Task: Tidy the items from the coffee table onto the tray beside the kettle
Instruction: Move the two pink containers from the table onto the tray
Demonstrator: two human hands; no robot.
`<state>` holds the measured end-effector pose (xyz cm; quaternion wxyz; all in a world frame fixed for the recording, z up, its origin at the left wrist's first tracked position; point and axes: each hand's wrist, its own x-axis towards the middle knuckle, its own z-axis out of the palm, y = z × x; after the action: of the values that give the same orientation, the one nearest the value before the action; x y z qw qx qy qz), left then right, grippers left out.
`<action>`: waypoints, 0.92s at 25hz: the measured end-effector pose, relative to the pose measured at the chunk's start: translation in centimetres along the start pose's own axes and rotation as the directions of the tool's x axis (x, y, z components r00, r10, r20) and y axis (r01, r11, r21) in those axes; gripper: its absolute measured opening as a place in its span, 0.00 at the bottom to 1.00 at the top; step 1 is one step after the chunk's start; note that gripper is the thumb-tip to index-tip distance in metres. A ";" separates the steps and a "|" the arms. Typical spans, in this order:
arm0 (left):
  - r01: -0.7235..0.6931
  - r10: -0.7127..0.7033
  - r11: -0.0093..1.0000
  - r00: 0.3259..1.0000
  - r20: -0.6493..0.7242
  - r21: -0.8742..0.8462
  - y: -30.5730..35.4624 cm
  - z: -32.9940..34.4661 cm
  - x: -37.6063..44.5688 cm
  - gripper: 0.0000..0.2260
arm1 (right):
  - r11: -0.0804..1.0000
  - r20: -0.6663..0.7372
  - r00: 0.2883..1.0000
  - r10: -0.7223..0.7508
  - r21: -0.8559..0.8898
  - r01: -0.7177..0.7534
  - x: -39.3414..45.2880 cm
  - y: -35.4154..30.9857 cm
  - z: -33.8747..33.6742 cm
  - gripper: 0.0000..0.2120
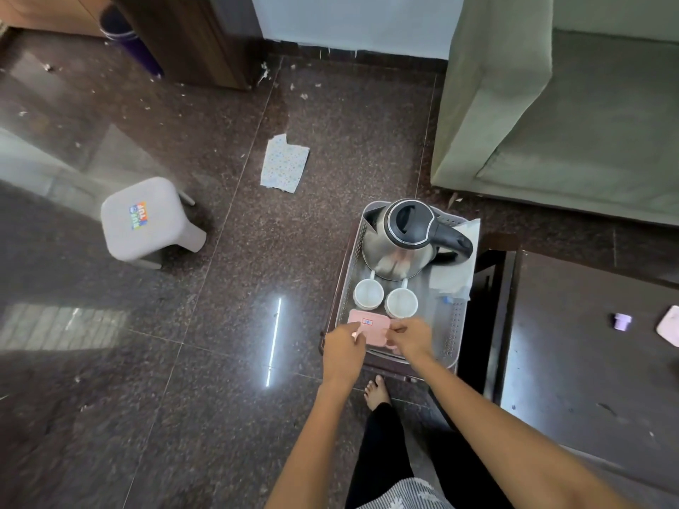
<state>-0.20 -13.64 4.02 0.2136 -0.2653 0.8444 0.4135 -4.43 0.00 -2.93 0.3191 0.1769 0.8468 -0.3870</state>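
Dark polished floor fills most of the frame, with a sofa [573,115] upper right and a stool [147,218] at left. Right of centre, a tray [453,325] holds the kettle [400,240] and two cups [385,298]. Both hands, left [343,349] and right [411,337], pinch a pink box [369,325] at the tray's near edge, seemingly setting it down. On the coffee table [588,343] at right, a lilac cap [622,321] and another pink item [669,325] wait; next comes letting go and reaching there

The grey tray [455,325] carries a steel kettle [398,247], 2 white cups [368,293], a pink box [369,326] and white paper [457,266].
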 end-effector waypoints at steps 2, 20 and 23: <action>-0.059 0.051 0.987 0.997 0.054 0.147 0.2 0.6 0.0 0.16 | 0.993 0.012 0.998 -0.061 -0.102 0.061 -0.1 -0.3 0.3 0.05; -0.300 0.074 0.598 0.944 0.321 0.743 -2.9 4.6 1.9 0.24 | 0.653 0.242 0.917 -0.316 -0.646 0.396 -3.0 5.5 -2.5 0.19; -0.279 0.062 0.593 0.951 0.303 0.755 -3.2 4.2 2.2 0.24 | 0.653 0.236 0.930 -0.282 -0.663 0.366 -3.3 5.3 -1.8 0.25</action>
<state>0.69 -12.50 -1.45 0.3701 -0.0080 0.9278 0.0470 0.12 4.59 -2.63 0.3342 -0.1325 0.9279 -0.0991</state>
